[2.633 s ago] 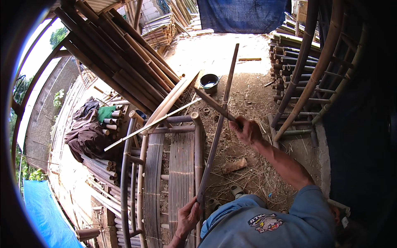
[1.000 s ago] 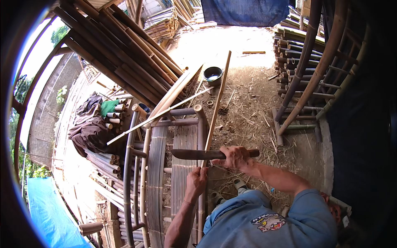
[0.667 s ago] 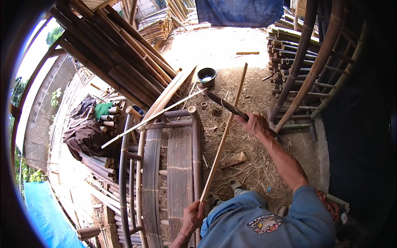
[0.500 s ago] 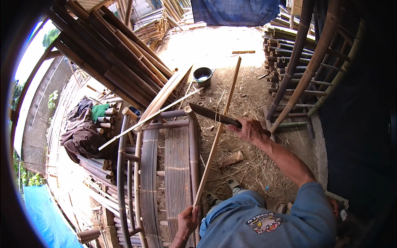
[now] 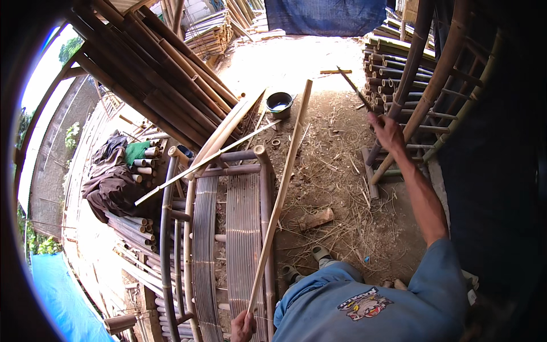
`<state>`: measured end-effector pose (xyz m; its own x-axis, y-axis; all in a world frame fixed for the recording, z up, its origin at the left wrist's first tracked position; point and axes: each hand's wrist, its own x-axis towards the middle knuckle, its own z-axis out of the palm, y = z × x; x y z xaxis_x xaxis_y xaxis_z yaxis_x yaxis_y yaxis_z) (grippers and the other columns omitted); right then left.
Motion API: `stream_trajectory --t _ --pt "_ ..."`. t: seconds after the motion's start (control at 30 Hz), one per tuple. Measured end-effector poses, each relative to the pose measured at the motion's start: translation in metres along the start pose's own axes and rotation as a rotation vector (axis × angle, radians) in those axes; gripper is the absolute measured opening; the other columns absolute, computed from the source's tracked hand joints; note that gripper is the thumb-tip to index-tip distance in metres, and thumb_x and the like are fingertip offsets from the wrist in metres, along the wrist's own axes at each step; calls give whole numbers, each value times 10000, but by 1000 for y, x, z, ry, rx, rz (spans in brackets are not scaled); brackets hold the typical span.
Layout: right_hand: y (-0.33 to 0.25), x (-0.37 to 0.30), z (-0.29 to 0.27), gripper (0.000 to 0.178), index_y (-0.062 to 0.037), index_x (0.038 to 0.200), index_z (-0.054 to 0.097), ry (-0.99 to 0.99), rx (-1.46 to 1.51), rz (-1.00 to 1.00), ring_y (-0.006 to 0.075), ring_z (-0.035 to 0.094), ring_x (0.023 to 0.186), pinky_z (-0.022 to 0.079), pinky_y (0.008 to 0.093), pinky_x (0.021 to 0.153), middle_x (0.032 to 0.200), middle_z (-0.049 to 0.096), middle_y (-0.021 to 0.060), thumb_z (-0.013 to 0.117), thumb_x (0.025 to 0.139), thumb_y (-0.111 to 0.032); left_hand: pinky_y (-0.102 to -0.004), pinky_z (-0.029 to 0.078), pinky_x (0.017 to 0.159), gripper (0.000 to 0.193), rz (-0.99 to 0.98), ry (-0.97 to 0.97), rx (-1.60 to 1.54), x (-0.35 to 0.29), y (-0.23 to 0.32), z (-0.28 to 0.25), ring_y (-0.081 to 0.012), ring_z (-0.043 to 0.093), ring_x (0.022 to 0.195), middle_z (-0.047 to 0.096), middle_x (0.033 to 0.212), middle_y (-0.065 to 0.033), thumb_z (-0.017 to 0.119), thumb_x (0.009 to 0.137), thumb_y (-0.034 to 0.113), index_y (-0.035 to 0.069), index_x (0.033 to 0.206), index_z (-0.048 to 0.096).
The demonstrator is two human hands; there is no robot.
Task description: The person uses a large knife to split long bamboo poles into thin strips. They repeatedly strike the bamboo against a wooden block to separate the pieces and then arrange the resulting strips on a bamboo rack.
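Note:
My left hand (image 5: 243,326) is closed round the near end of a long split bamboo strip (image 5: 285,182), which slants up and away past the bench corner. In my right hand (image 5: 388,134), raised at the end of my outstretched arm, is a machete (image 5: 354,88) with a long dark blade pointing up and to the left. The blade is apart from the strip. Under the strip's left side stands a bamboo bench (image 5: 245,251) with a slatted top. A second pale bamboo strip (image 5: 211,158) lies across the bench's far end.
A black bucket (image 5: 279,105) stands on the ground ahead. Dark bamboo poles (image 5: 154,74) lean at the far left, and stacked poles (image 5: 393,71) fill the right behind a bamboo frame (image 5: 419,97). Shavings and a short bamboo piece (image 5: 316,219) litter the ground. Cloths (image 5: 111,182) lie left.
My right hand and the machete have swung up, away and to the right, off the strip. My left hand has drawn the strip slightly back, and its far end has shifted left.

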<state>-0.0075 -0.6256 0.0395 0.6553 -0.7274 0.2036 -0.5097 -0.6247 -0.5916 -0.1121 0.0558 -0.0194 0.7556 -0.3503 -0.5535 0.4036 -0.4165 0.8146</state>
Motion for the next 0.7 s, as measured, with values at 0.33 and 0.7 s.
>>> stream_trajectory --t 0.33,0.7 --pt "-141 -203 108 667 -54 796 581 -126 130 -783 323 658 581 544 422 531 627 613 137 506 850 -714 -200 236 366 446 219 -103 -223 146 186 106 -14 281 409 336 527 83 471 1019 399 7 1189 601" --pt "-99 -105 86 661 -104 848 575 -287 3 -255 127 535 429 467 361 380 534 543 33 349 915 -722 -192 317 489 425 115 -138 -123 90 138 87 -10 418 579 466 652 72 527 1004 360 -15 1182 618"
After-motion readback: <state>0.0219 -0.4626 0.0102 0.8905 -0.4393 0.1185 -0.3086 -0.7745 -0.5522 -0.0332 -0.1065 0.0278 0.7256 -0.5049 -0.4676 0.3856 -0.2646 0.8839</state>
